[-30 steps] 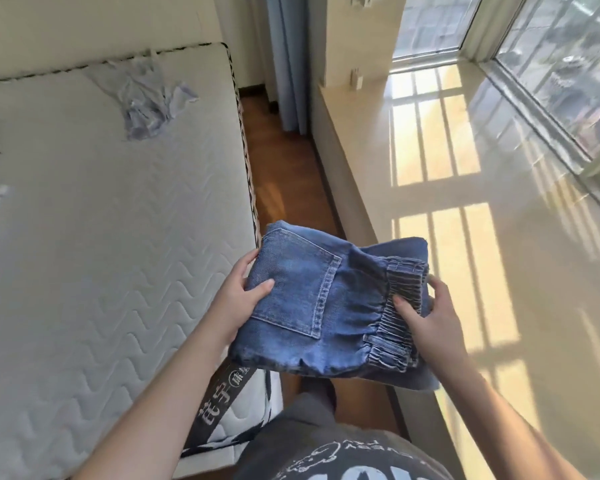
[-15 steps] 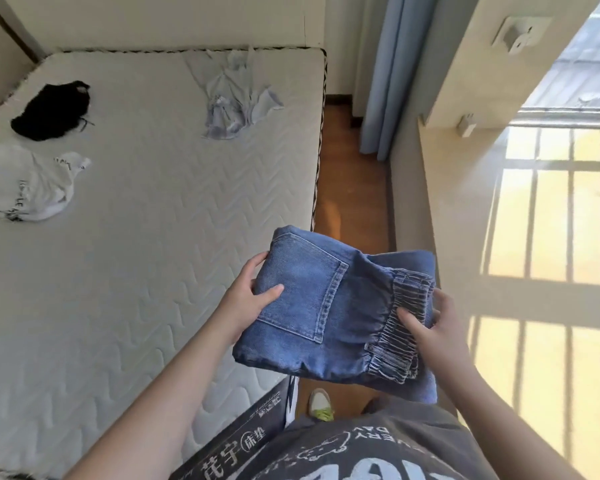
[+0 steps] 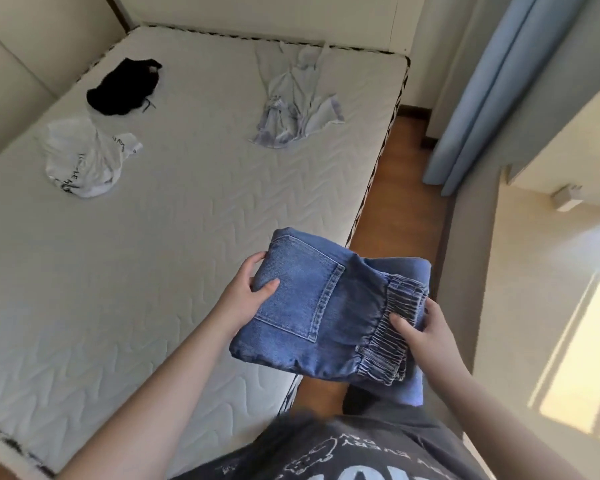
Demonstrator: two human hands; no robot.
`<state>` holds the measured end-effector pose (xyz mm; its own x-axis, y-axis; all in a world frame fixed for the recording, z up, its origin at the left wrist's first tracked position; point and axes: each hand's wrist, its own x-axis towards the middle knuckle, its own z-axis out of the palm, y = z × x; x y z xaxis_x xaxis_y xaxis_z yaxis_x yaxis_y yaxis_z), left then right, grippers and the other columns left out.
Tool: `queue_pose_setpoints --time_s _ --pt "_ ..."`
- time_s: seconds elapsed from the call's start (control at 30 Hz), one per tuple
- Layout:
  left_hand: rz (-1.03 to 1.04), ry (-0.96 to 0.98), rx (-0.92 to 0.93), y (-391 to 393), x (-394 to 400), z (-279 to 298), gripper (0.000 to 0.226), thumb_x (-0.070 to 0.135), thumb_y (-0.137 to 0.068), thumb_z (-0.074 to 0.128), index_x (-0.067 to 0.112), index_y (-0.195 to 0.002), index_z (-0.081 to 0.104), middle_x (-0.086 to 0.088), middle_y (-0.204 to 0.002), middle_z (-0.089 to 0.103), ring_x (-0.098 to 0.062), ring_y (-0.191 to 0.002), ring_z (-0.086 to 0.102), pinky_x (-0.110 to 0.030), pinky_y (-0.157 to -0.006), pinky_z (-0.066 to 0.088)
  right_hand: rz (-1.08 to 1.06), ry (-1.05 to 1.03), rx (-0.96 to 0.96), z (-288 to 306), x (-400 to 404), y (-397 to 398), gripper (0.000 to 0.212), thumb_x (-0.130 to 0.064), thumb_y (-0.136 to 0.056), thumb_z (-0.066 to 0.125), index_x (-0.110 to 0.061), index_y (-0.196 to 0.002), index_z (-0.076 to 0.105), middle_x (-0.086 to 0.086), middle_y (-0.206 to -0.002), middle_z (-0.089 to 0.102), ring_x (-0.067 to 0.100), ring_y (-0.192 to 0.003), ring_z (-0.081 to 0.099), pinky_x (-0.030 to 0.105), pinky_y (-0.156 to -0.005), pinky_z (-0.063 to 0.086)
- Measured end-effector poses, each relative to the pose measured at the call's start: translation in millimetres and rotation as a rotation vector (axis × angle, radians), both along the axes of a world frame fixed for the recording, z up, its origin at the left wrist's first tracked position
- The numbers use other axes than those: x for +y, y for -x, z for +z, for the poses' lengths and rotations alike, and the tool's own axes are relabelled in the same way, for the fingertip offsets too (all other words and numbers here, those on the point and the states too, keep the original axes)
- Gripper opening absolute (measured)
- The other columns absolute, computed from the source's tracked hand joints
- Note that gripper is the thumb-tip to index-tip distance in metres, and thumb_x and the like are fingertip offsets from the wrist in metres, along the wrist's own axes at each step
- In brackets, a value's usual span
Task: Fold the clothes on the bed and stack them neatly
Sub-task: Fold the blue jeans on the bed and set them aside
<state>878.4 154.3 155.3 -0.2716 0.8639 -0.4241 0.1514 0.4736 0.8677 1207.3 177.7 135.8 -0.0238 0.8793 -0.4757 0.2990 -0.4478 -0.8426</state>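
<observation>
Grip: both hands hold the folded jeans (image 3: pixel 329 306) in the air, above the bed's near right edge and the strip of floor beside it.
Left hand (image 3: pixel 248 292): curled round the jeans' left edge, thumb pressed on top by the back pocket, fingers wrapped under the fold.
Right hand (image 3: pixel 426 336): grips the right side, thumb laid on the gathered elastic waistband, fingers beneath the denim.
Jeans: blue denim folded into a compact bundle, back pocket facing up, waistband at the right, a lower layer showing under the right corner.
Bed (image 3: pixel 136 271): bare quilted white mattress with a dark patterned trim along its edges, running from the lower left to the far wall.
Black garment (image 3: pixel 123 88): crumpled on the far left part of the mattress.
White garment (image 3: pixel 84 161): bunched up with dark lettering, just in front of the black one, nearly touching it.
Pale garment (image 3: pixel 293 109): light blue-grey, rumpled and spread near the far right edge of the mattress, well apart from the other two.
Floor (image 3: pixel 395 188): brown wood between the bed and the window ledge.
Curtain (image 3: pixel 499 81): blue, hanging at the right beyond the bed.
Ledge (image 3: pixel 534 306): pale surface at the right, with sunlight falling across its far right part.
Person: grey printed T-shirt (image 3: pixel 343 452) visible at the bottom, both forearms bare.
</observation>
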Motion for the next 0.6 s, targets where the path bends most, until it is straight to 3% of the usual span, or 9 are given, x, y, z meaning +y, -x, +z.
queue_pose_setpoints --time_s 0.1,0.23,0.3,0.43,0.6 --pt "0.026 0.039 0.064 11.6 22.0 -5.3 0.054 0.036 -0.085 0.072 0.052 -0.127 0.042 -0.006 -0.108 0.071 -0.022 -0.093 0.072 -0.043 -0.088 0.056 0.087 0.054 0.002 -3.9 39.8 6.8 0.034 -0.03 -0.084 0.074 -0.028 -0.115 0.06 -0.013 -0.104 0.071 0.005 -0.095 0.068 0.03 -0.084 0.052" --pt "0.058 0.119 0.175 38.5 36.9 -18.0 0.051 0.034 -0.088 0.072 0.032 -0.131 0.046 0.008 -0.111 0.067 -0.001 -0.092 0.068 -0.026 -0.081 0.053 0.156 0.141 0.029 -13.1 73.0 32.2 0.028 -0.025 -0.084 0.075 -0.024 -0.11 0.064 -0.008 -0.101 0.074 0.009 -0.092 0.07 0.036 -0.088 0.054" --pt "0.063 0.157 0.204 57.6 44.1 -25.7 0.041 0.036 -0.088 0.072 0.025 -0.124 0.056 0.007 -0.109 0.069 -0.008 -0.095 0.068 -0.03 -0.082 0.053 0.164 0.193 0.047 -20.5 85.3 49.4 0.028 -0.023 -0.084 0.075 -0.022 -0.11 0.064 -0.005 -0.102 0.074 0.013 -0.093 0.071 0.04 -0.09 0.054" --pt "0.038 0.211 0.213 96.3 56.6 -37.7 0.018 0.037 -0.086 0.073 0.031 -0.099 0.062 0.012 -0.095 0.071 -0.01 -0.087 0.068 -0.027 -0.07 0.049 0.164 0.319 0.064 -37.9 102.9 88.5 0.029 -0.018 -0.084 0.075 -0.016 -0.11 0.063 0.001 -0.102 0.074 0.022 -0.093 0.071 0.047 -0.092 0.055" --pt "0.022 0.214 0.208 146.7 75.3 -52.6 0.021 0.036 -0.085 0.072 0.034 -0.103 0.061 0.014 -0.097 0.07 -0.006 -0.088 0.067 -0.027 -0.073 0.051 0.153 0.421 0.052 -59.4 115.1 137.2 0.028 -0.01 -0.083 0.074 -0.014 -0.108 0.063 0.007 -0.104 0.073 0.025 -0.094 0.071 0.046 -0.09 0.055"
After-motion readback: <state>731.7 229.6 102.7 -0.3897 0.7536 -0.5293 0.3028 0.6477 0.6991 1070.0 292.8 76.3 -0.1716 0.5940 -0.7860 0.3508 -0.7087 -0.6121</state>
